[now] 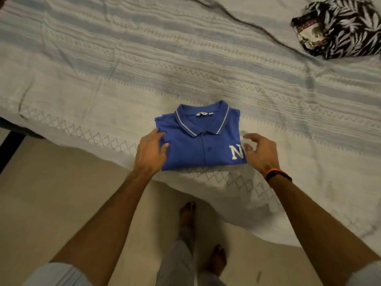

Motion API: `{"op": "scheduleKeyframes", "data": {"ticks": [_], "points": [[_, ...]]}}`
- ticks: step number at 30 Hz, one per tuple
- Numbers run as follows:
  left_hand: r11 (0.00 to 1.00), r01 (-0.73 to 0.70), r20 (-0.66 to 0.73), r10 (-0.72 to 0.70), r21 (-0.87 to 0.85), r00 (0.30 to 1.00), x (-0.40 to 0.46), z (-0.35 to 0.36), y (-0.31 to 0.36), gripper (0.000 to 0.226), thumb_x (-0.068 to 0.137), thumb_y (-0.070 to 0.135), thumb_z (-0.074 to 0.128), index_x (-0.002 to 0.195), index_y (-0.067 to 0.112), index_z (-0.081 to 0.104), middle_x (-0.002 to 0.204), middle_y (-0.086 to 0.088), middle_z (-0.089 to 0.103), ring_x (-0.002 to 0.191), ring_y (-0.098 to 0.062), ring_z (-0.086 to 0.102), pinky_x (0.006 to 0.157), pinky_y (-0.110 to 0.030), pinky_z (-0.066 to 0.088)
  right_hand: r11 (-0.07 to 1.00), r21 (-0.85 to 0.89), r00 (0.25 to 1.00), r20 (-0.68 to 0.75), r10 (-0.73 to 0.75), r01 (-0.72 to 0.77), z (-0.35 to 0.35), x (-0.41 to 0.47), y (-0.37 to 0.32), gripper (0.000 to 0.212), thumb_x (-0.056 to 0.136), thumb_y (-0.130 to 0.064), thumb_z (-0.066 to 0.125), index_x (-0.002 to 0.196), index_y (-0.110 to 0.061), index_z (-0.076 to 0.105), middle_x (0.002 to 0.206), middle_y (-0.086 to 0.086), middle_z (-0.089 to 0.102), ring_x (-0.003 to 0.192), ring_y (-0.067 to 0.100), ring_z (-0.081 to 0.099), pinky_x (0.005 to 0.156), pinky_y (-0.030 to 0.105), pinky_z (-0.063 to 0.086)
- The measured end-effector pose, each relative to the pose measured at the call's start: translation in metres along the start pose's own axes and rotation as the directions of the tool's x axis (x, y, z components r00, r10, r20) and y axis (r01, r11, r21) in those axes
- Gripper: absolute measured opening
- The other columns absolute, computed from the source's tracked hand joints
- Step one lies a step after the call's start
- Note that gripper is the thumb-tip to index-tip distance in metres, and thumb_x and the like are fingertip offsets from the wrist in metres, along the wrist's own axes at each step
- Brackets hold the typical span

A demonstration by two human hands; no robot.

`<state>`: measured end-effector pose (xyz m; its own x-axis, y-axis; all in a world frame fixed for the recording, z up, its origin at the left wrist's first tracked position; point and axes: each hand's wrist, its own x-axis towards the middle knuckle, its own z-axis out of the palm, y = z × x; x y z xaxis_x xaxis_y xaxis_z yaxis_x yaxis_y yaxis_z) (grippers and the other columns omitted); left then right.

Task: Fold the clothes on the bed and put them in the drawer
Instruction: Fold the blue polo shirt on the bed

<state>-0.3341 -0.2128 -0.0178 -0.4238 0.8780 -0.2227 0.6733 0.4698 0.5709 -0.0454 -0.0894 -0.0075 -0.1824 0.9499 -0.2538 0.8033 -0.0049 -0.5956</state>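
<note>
A blue polo shirt lies folded into a neat rectangle near the bed's front edge, collar up and a white letter N on its right side. My left hand rests on the shirt's left edge, thumb on top of the fabric. My right hand hovers beside the shirt's right edge with fingers spread and loosely bent, holding nothing. A black-and-white leaf-print garment sits bundled at the far right of the bed.
The bed is covered with a pale striped, patterned bedspread that hangs over the front edge. Beige floor lies below, with my bare feet on it. A dark bed frame part shows at the left.
</note>
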Motion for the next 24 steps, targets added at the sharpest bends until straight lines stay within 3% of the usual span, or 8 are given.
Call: {"op": "scheduleKeyframes", "data": {"ticks": [3, 6, 8, 10, 12, 14, 18, 24], "points": [[0.966, -0.105, 0.109, 0.081, 0.238, 0.991, 0.009, 0.027, 0.001, 0.07, 0.095, 0.039, 0.061, 0.153, 0.011, 0.033, 0.163, -0.015, 0.017, 0.146, -0.035, 0.025, 0.117, -0.048, 0.026, 0.959, -0.156, 0.965, 0.151, -0.214, 0.237, 0.026, 0.002, -0.015, 0.057, 0.093, -0.035, 0.061, 0.142, -0.008, 0.05, 0.145, 0.018, 0.05, 0.131, 0.036, 0.047, 0.108, 0.043, 0.038], [0.925, -0.1, 0.257, 0.003, 0.366, 0.967, 0.008, 0.044, -0.003, 0.078, 0.096, 0.049, 0.053, 0.157, 0.016, 0.016, 0.166, -0.01, -0.001, 0.15, -0.032, 0.013, 0.12, -0.045, 0.02, 0.9, -0.352, 0.917, 0.384, -0.11, 0.255, 0.05, 0.007, -0.015, 0.071, 0.095, -0.05, 0.056, 0.151, -0.012, 0.034, 0.158, 0.013, 0.033, 0.142, 0.032, 0.034, 0.115, 0.046, 0.033], [0.965, -0.046, 0.248, -0.021, 0.26, 0.969, 0.006, 0.048, -0.013, 0.078, 0.094, 0.046, 0.058, 0.156, 0.016, 0.021, 0.165, -0.009, 0.002, 0.149, -0.032, 0.016, 0.119, -0.047, 0.024, 0.944, -0.276, 0.928, 0.367, -0.073, 0.183, 0.056, 0.009, -0.013, 0.06, 0.093, -0.045, 0.062, 0.141, -0.011, 0.047, 0.147, 0.014, 0.048, 0.131, 0.034, 0.048, 0.108, 0.045, 0.042], [0.995, 0.016, 0.154, -0.031, 0.099, 0.988, 0.005, 0.049, -0.015, 0.077, 0.089, 0.038, 0.069, 0.152, 0.014, 0.032, 0.163, -0.014, 0.011, 0.147, -0.034, 0.022, 0.118, -0.047, 0.026, 0.984, -0.158, 0.984, 0.171, -0.05, 0.078, 0.055, 0.011, -0.011, 0.046, 0.091, -0.037, 0.067, 0.126, -0.008, 0.057, 0.127, 0.015, 0.061, 0.113, 0.034, 0.059, 0.096, 0.043, 0.049], [0.984, 0.14, -0.001, -0.141, -0.114, 0.99, 0.008, 0.049, -0.007, 0.077, 0.084, 0.03, 0.077, 0.147, 0.007, 0.039, 0.155, -0.021, 0.027, 0.141, -0.036, 0.03, 0.114, -0.042, 0.029, 0.997, -0.074, 0.999, 0.017, 0.027, -0.026, 0.054, 0.016, -0.011, 0.053, 0.088, -0.033, 0.071, 0.129, -0.006, 0.053, 0.128, 0.016, 0.055, 0.115, 0.033, 0.056, 0.098, 0.043, 0.048], [0.918, 0.282, -0.098, -0.319, -0.28, 0.943, 0.018, 0.047, 0.0, 0.08, 0.079, 0.028, 0.082, 0.142, 0.0, 0.041, 0.143, -0.021, 0.043, 0.133, -0.036, 0.04, 0.107, -0.04, 0.036, 0.993, -0.002, 0.993, 0.009, 0.118, -0.118, 0.055, 0.023, -0.013, 0.068, 0.085, -0.034, 0.075, 0.138, -0.005, 0.044, 0.139, 0.017, 0.044, 0.123, 0.034, 0.05, 0.104, 0.043, 0.045], [0.709, 0.546, 0.047, -0.591, -0.446, 0.805, 0.045, 0.044, 0.0, 0.074, 0.072, 0.035, 0.087, 0.126, -0.002, 0.052, 0.123, -0.017, 0.063, 0.113, -0.034, 0.061, 0.094, -0.043, 0.053, 0.949, 0.087, 0.952, 0.057, 0.3, -0.304, 0.062, 0.041, -0.013, 0.082, 0.081, -0.037, 0.079, 0.143, -0.003, 0.038, 0.143, 0.018, 0.045, 0.128, 0.035, 0.048, 0.105, 0.041, 0.043], [0.478, 0.643, 0.323, -0.59, -0.599, 0.74, 0.06, 0.036, -0.004, 0.047, 0.073, 0.021, 0.087, 0.111, 0.003, 0.065, 0.11, -0.007, 0.068, 0.094, -0.026, 0.064, 0.077, -0.039, 0.057, 0.846, 0.265, 0.886, 0.144, 0.44, -0.463, 0.06, 0.057, -0.01, 0.063, 0.081, -0.037, 0.079, 0.13, -0.009, 0.051, 0.13, 0.011, 0.059, 0.117, 0.031, 0.057, 0.089, 0.036, 0.046]]}}
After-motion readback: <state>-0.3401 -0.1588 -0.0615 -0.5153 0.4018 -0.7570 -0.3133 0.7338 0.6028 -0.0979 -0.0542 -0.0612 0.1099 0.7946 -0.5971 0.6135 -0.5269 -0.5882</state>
